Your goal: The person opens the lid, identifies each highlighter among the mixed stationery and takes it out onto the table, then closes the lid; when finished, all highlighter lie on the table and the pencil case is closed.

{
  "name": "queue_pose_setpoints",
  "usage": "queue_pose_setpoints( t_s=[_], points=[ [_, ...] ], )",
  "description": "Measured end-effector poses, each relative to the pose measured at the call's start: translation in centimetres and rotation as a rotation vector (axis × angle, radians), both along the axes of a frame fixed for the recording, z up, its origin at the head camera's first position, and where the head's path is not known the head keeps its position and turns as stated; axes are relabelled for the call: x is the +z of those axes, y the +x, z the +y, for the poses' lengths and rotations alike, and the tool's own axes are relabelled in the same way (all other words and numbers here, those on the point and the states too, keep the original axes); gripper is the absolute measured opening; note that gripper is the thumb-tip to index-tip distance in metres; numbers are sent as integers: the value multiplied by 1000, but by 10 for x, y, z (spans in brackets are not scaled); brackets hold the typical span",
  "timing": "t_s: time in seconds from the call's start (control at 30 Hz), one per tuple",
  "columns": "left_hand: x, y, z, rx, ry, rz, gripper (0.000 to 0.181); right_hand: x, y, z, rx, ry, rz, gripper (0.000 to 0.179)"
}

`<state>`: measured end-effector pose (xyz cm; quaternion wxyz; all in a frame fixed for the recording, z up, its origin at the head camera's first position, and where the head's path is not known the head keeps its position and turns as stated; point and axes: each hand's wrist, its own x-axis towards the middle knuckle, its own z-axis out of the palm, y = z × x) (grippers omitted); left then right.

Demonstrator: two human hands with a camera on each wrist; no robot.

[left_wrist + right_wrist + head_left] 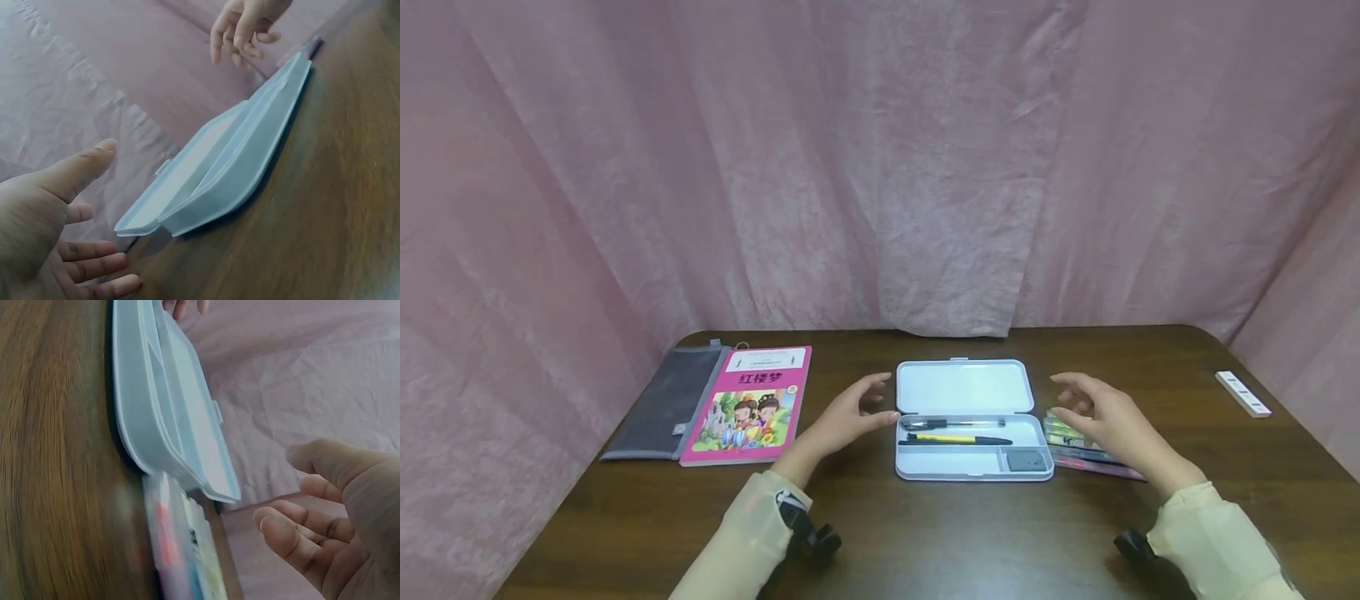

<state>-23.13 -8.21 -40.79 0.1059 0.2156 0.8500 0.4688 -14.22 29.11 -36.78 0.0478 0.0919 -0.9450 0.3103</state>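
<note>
A white pencil case (936, 472) lies with its lid (964, 387) folded back in the middle of the table. Inside it are a clear pen with a black grip (970, 424), a yellow and black pen (958, 439) and a grey eraser (1026, 460) in the small compartment. My left hand (848, 414) hovers at the case's left side, holding nothing, its fingers loosely bent. On the other side, my right hand (1105, 417) is raised over several highlighters (1078, 454) beside the case. Its fingers are relaxed and grip nothing; both wrist views show space between hands and case.
A pink book (748, 408) with a cartoon cover overlaps a dark grey zip pouch (666, 400) at the left. Near the right edge lies a white strip (1243, 394) with small markings. Pink curtain (880, 167) hangs behind the wooden table (940, 533).
</note>
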Motion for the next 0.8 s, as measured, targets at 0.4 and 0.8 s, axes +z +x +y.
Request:
queue_pose_setpoints(
  t_s=[0.4,0.8],
  points=[
    [-9,-5,15,9,194,-228,64,-21,-24,-21,-52,-7,-15,50],
    [-18,-1,19,35,159,-162,62,-27,-25,-32,-72,24,-44,52]
  ],
)
